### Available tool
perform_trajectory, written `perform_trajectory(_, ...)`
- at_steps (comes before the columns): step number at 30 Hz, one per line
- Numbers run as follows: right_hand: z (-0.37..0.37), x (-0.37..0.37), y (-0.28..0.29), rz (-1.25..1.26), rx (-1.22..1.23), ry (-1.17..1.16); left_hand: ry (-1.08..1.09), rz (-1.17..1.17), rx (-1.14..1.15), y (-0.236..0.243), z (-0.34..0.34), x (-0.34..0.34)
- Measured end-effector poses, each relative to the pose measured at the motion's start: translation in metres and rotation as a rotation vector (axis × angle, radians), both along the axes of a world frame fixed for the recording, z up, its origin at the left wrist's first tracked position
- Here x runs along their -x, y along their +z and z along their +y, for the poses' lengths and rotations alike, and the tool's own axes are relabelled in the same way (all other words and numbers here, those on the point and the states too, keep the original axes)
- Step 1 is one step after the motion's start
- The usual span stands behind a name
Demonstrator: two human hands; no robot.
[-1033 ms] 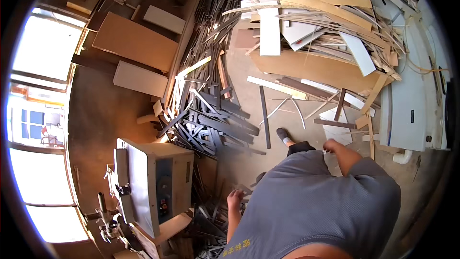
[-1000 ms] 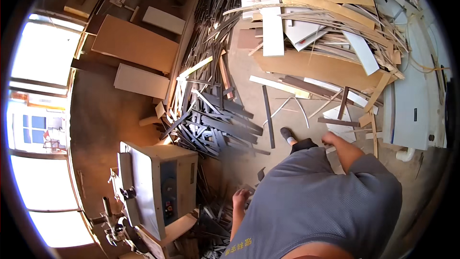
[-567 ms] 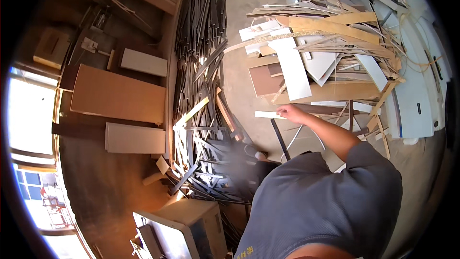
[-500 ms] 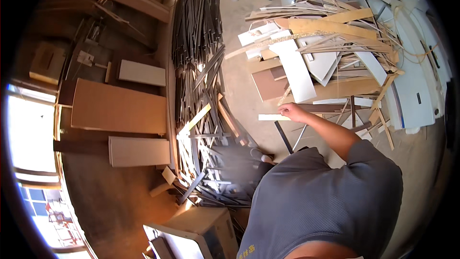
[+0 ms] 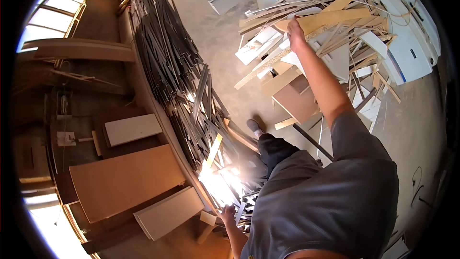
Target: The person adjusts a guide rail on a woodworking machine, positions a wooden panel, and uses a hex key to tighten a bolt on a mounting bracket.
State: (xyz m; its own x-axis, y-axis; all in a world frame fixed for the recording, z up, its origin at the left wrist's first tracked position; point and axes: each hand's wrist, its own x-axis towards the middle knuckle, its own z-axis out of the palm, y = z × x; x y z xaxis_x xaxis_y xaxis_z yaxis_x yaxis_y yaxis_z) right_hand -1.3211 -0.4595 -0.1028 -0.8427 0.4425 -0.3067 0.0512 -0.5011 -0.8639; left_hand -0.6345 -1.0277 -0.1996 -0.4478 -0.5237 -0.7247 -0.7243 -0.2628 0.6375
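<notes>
My right arm stretches forward over a heap of scrap boards. The right hand (image 5: 296, 34) is closed at the left end of a long yellowish board (image 5: 330, 18), its fingertips partly hidden by the hand itself. Beneath that board lies a narrow speckled-edged strip (image 5: 261, 71), with white panels (image 5: 258, 48) and thin wooden strips around it. My left hand (image 5: 228, 214) hangs low at my left side, beside sunlit dark strips, its fingers loosely apart and nothing visible in them.
A long pile of dark strips (image 5: 165, 52) runs along the left. Past it stand a large brown panel (image 5: 127, 177) and pale panels (image 5: 132, 129). A brown board (image 5: 298, 101) and a dark strip (image 5: 314, 142) lie before me. White panels (image 5: 412, 60) stand at the right.
My right hand has reached forward from above a short pale strip to the yellowish board. My left hand has come into view. The view has turned, and my shoe now shows.
</notes>
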Motion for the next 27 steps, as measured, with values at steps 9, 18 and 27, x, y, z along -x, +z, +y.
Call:
perform_trajectory(9, -0.025, 0.285, -0.015, -0.284, -0.387, -0.816, -0.568, -0.307, 0.122, -0.020, -0.129, 0.161)
perform_trajectory(18, -0.032, 0.356, -0.070, -0.050, 0.037, -0.598, -0.616, -0.371, 0.089, 0.026, -0.235, 0.375)
perform_trajectory(27, -0.018, 0.364, -0.122, -0.120, 0.051, -0.750, -0.983, -0.315, 0.135, -0.006, -0.328, 0.711)
